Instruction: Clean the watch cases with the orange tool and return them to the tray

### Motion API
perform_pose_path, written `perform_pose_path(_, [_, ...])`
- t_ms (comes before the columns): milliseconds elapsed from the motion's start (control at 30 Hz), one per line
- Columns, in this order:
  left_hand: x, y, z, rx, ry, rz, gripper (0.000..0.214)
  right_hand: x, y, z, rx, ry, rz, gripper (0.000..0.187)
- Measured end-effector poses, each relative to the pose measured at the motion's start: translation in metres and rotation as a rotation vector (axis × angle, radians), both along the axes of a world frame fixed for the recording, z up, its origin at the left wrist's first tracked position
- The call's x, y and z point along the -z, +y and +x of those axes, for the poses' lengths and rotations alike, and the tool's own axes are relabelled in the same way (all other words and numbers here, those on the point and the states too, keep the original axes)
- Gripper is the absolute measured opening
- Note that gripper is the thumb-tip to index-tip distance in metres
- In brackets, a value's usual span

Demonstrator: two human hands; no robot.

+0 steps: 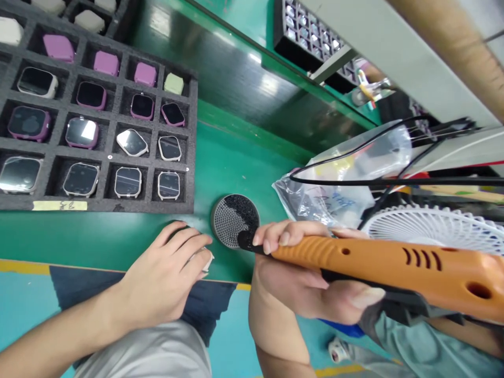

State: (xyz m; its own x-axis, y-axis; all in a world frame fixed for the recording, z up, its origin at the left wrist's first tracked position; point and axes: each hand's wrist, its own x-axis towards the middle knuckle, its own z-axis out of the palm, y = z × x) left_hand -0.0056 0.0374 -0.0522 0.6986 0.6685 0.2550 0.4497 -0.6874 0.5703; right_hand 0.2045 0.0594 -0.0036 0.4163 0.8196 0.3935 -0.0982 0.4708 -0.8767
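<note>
Our left hand (169,275) curls loosely over a small pale piece (208,262), mostly hidden, so we cannot tell its grip. Our right hand (291,284) wraps firmly around an orange tool (378,262), its black end overlapping a round grey mesh (226,223) between our hands. Beyond our left hand sits a watch tray (190,144).

A green, glossy tabletop (236,152) with a yellow strip (23,266) along its near edge. Beyond the left fingers (185,244), and off to their left, lies a large dark tray (192,157) divided into square compartments. Between the left fingers and the right fingers (293,231), just beside the right ones, sits a round grey disc (226,226) with a honeycomb top, partly black. Beyond the right fingers, a crumpled clear plastic bag (346,202) lies on the green surface.
</note>
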Motion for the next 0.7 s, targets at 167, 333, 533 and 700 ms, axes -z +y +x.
perform_pose_path(167, [0.0013,0.0018,0.0009,-0.024,-0.028,0.012,0.018,-0.0022,-0.0022,0.0024,-0.026,-0.003,-0.019,0.041])
perform_pose_path(333, [0.0013,0.0036,0.0046,-0.057,-0.018,0.06,0.016,-0.0032,-0.0036,0.0032,-0.023,-0.004,-0.026,0.041])
perform_pose_path(533, [0.0026,0.0028,0.0034,-0.062,-0.032,0.06,0.017,-0.0035,-0.0013,0.0023,-0.011,0.002,-0.025,0.041])
perform_pose_path(700, [0.0022,0.0031,0.0038,-0.068,-0.038,0.058,0.016,-0.0049,-0.0039,0.002,-0.019,-0.006,-0.031,0.039])
